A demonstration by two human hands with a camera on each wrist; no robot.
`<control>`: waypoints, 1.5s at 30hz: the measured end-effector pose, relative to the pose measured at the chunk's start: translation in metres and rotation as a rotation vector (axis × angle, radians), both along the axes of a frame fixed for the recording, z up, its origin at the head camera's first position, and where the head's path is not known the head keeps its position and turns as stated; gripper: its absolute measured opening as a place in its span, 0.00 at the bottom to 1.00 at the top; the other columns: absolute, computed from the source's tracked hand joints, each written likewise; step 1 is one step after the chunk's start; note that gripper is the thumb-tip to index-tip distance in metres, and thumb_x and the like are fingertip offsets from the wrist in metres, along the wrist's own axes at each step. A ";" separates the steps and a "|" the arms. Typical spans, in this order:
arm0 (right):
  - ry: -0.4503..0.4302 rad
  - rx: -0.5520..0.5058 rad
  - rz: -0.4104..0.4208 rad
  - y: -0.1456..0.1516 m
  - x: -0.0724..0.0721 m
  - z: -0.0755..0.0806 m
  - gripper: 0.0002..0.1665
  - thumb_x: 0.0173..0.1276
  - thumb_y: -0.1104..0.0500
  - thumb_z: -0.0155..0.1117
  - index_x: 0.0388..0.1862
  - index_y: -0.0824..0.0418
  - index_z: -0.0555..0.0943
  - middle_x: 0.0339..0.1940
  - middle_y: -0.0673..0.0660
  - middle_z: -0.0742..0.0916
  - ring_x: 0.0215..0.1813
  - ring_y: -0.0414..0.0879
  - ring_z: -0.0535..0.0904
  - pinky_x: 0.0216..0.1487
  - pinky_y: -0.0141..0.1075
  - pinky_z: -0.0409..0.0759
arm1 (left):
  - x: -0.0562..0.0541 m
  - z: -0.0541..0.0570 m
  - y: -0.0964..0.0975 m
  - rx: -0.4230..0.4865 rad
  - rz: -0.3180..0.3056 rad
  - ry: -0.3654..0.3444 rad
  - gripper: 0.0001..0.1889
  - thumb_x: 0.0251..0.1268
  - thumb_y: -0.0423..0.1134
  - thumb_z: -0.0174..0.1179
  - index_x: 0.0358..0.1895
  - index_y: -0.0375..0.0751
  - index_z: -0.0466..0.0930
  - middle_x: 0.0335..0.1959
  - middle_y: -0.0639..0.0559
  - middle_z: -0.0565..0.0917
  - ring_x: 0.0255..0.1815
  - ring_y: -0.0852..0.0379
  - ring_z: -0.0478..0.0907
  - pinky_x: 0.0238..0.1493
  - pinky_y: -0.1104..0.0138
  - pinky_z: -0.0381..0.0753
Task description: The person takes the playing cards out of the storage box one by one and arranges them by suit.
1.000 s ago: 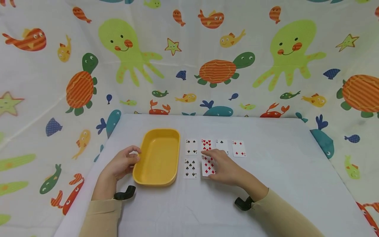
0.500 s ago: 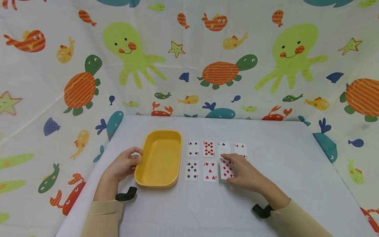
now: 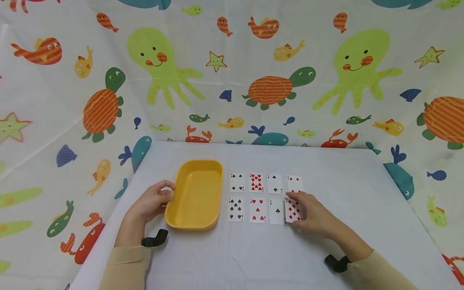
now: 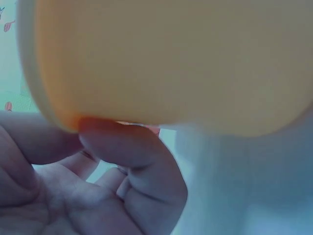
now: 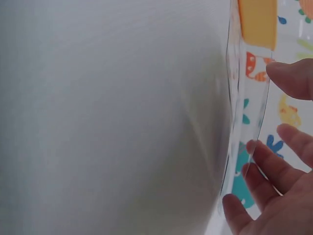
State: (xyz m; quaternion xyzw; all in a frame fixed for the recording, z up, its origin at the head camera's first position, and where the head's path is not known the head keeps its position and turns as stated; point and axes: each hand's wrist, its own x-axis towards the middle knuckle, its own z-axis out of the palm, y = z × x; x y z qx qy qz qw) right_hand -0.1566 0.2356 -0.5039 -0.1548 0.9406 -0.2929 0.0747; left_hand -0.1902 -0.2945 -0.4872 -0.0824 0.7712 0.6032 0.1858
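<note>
Held by my right hand [image 3: 315,215] is a thin stack of playing cards [image 3: 292,209], a red diamonds card face up on top. In the head view it is low over the right end of the near row. The thumb and fingertips are at its edges in the right wrist view. Left of it lies the ace of clubs [image 3: 276,212], then a hearts card [image 3: 257,211] and a spades card [image 3: 236,210]. My left hand [image 3: 152,203] grips the left rim of a yellow tray [image 3: 220,193], thumb and curled finger at its edge in the left wrist view.
Behind lies a far row: a spades card [image 3: 237,183], a hearts card [image 3: 256,183], the two of clubs [image 3: 274,184] and a diamonds card [image 3: 294,184], partly hidden by the right hand. A sea-animal curtain [image 3: 232,80] bounds the white table [image 3: 232,257].
My right hand has moved right along the near row with the stack. The hearts card and then the ace of clubs now show where it was. The left hand has stayed at the tray.
</note>
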 end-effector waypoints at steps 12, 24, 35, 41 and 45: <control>0.004 0.031 -0.023 0.013 0.001 -0.004 0.50 0.60 0.61 0.82 0.80 0.55 0.71 0.76 0.60 0.78 0.77 0.64 0.71 0.72 0.61 0.79 | -0.002 0.003 0.004 -0.009 -0.002 0.000 0.16 0.79 0.37 0.61 0.64 0.44 0.72 0.38 0.50 0.79 0.39 0.51 0.80 0.45 0.68 0.89; -0.016 0.040 0.000 0.022 -0.002 -0.006 0.47 0.59 0.66 0.79 0.78 0.56 0.74 0.75 0.62 0.79 0.78 0.67 0.69 0.73 0.66 0.76 | -0.003 0.007 0.002 -0.078 -0.046 0.006 0.18 0.80 0.38 0.61 0.66 0.43 0.72 0.44 0.46 0.83 0.43 0.49 0.83 0.49 0.65 0.91; -0.095 0.041 -0.053 0.027 -0.007 0.000 0.51 0.60 0.62 0.81 0.82 0.53 0.70 0.81 0.63 0.74 0.82 0.69 0.64 0.76 0.68 0.72 | -0.001 0.016 -0.006 -0.199 -0.101 0.018 0.21 0.83 0.42 0.59 0.72 0.43 0.74 0.55 0.40 0.85 0.48 0.48 0.82 0.52 0.63 0.88; -0.129 0.041 -0.105 0.029 -0.011 0.006 0.51 0.63 0.57 0.80 0.83 0.53 0.67 0.82 0.66 0.72 0.82 0.71 0.62 0.74 0.72 0.72 | 0.005 0.026 -0.004 -0.269 -0.097 0.025 0.25 0.83 0.47 0.59 0.76 0.44 0.73 0.60 0.38 0.84 0.51 0.47 0.82 0.55 0.61 0.90; -0.089 0.053 -0.135 0.029 -0.011 0.012 0.49 0.68 0.53 0.76 0.84 0.54 0.65 0.83 0.67 0.69 0.83 0.72 0.60 0.73 0.76 0.68 | 0.009 0.033 0.004 -0.363 -0.075 0.039 0.28 0.84 0.51 0.57 0.79 0.44 0.69 0.65 0.35 0.82 0.54 0.45 0.83 0.60 0.54 0.89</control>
